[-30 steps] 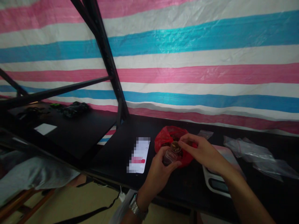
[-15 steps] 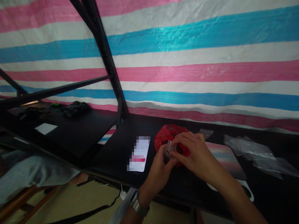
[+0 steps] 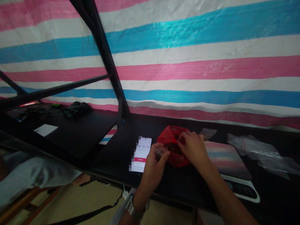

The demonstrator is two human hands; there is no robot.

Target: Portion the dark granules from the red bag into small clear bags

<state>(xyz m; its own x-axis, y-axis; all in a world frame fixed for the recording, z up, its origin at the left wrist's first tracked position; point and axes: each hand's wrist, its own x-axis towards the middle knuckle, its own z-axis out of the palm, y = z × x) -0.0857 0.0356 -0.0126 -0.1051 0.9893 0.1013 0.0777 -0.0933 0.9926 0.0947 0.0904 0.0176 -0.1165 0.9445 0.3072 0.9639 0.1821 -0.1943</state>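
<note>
Now the hands are apart, the pouch [image 3: 161, 150] pinched in the left hand [image 3: 154, 161] at the red bag's [image 3: 179, 161] left side.
Right fingers [image 3: 182, 144] now dip in, their hold hidden; work seems back at the brown bits [image 3: 172, 147]. Pouch points roughly right; its long axis is unclear.

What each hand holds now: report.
Left hand: holding a small clear bag.
Right hand: at the red bag; its grip cannot be told.
</note>
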